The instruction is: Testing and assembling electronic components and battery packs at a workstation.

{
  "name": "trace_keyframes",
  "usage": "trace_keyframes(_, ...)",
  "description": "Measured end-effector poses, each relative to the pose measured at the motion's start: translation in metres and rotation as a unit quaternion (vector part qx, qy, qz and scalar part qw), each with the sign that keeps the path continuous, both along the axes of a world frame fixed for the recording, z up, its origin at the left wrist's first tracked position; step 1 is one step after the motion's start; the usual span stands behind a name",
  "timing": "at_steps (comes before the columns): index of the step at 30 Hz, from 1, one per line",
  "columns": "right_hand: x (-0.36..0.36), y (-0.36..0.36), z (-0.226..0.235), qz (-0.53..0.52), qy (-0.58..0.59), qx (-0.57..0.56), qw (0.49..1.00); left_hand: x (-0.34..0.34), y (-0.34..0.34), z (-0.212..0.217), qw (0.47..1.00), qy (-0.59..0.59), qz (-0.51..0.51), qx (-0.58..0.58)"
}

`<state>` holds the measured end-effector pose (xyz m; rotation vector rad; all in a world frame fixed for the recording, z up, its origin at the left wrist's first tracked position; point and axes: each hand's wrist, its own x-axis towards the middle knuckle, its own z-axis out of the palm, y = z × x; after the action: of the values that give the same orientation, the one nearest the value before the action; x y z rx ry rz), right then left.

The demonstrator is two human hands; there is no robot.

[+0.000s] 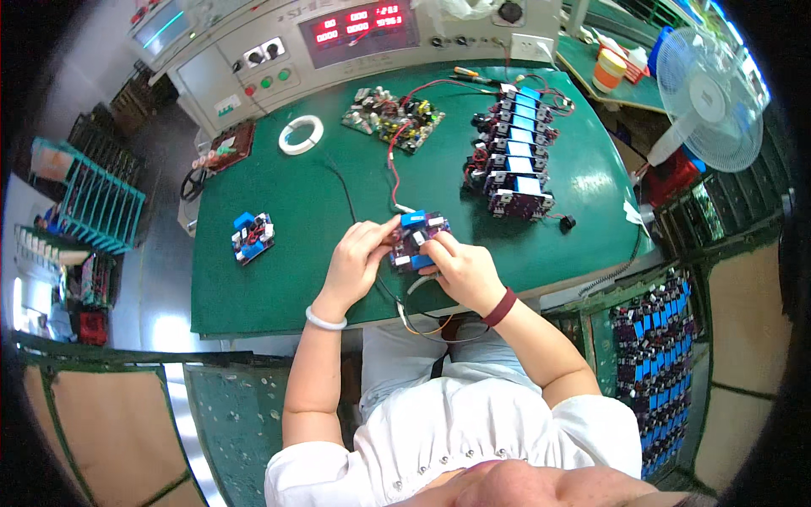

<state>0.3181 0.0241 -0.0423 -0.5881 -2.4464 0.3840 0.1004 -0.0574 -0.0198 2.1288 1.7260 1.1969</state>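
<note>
Circuit board (420, 237), one, with blue parts: was grasped at opposite sides by the left hand (359, 252) and right hand (463, 266) (both bare), near the front of the green table (287, 291). Board stack (519, 148), one: stood beyond, rightward.

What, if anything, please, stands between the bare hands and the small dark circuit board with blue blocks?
Nothing visible does: the left hand and right hand both touch the small dark circuit board from opposite sides.

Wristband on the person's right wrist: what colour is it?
The wristband is dark red; it shows best in the head view.
</note>
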Motion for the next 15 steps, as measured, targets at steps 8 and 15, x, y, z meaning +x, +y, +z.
trace_keyframes(8,0.057,0.001,0.029,-0.075,0.046,-0.005,0.996,0.034,0.028,0.006,0.995,0.02,-0.079,0.055)
trace_keyframes(15,0.111,0.03,0.047,-0.166,-0.004,0.009,0.986,0.088,0.077,0.01,0.983,0.004,-0.185,-0.021)
